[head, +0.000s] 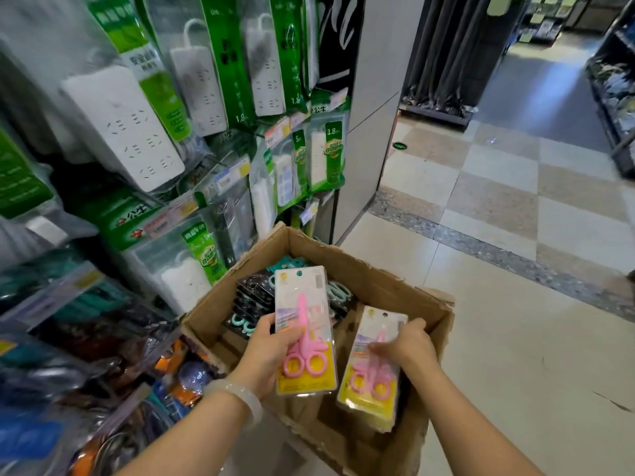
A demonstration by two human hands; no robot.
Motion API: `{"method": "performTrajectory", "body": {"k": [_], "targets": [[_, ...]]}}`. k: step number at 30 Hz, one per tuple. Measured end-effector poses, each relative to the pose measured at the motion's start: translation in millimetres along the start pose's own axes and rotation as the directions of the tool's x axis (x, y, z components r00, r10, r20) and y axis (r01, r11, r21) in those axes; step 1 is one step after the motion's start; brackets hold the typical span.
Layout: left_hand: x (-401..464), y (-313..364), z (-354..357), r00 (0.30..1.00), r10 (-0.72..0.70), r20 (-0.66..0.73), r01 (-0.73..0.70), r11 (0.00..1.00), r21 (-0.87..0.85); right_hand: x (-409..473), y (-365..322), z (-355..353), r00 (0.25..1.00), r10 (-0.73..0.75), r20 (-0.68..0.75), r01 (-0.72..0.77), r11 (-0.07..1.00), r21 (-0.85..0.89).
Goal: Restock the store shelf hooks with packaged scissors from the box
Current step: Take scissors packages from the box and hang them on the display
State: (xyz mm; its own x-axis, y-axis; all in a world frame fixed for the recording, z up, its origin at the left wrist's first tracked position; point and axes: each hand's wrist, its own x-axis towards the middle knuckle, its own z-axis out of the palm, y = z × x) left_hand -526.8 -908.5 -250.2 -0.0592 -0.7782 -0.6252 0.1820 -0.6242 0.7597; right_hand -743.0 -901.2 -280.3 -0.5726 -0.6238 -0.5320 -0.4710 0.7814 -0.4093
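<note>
Store hooks hang left of her fingers: left hand (271, 352) pinching pink scissors pack (304, 329), right hand (407, 345) gripping another stack (372, 369) inside the box (395, 290); she should lift by the hang-holes.

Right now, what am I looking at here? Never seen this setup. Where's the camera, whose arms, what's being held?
There is no machine here, only a person's two bare arms. The single picture comes from a wide-angle camera worn on the person's head, looking forward and down.

The left hand holds up a pack of pink scissors over an open cardboard box. The right hand grips a stack of the same packs, standing in the box. Deeper in the box lie dark packs with teal-handled scissors.

The box stands on a tiled store floor. To the left, packaged power strips hang on a display.
</note>
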Motion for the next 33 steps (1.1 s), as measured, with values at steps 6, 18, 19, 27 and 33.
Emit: {"method": "performTrajectory", "body": {"k": [6,18,19,27,33], "targets": [[-19,-5,-12,0.994,0.079,-0.074,-0.083,0.995,-0.053,2,1,-3,1.0,-0.003,0.006,0.003,0.993,0.118],[-121,-5,-101,0.935,0.302,-0.185,-0.326,0.938,-0.117,-142,-66,4,0.809,-0.555,0.193,0.315,0.687,0.655],[-137,-6,-117,0.916,0.337,-0.217,-0.365,0.925,-0.102,-165,-74,14,0.756,-0.623,0.2,0.363,0.653,0.664],[-316,-69,-281,0.671,0.439,-0.597,-0.569,0.822,-0.035,-408,-86,129,0.264,-0.912,0.313,0.645,0.408,0.646],[-487,-142,-378,0.411,0.392,-0.823,-0.645,0.763,0.041,-592,-46,211,-0.106,-0.901,0.422,0.607,0.277,0.745]]}}
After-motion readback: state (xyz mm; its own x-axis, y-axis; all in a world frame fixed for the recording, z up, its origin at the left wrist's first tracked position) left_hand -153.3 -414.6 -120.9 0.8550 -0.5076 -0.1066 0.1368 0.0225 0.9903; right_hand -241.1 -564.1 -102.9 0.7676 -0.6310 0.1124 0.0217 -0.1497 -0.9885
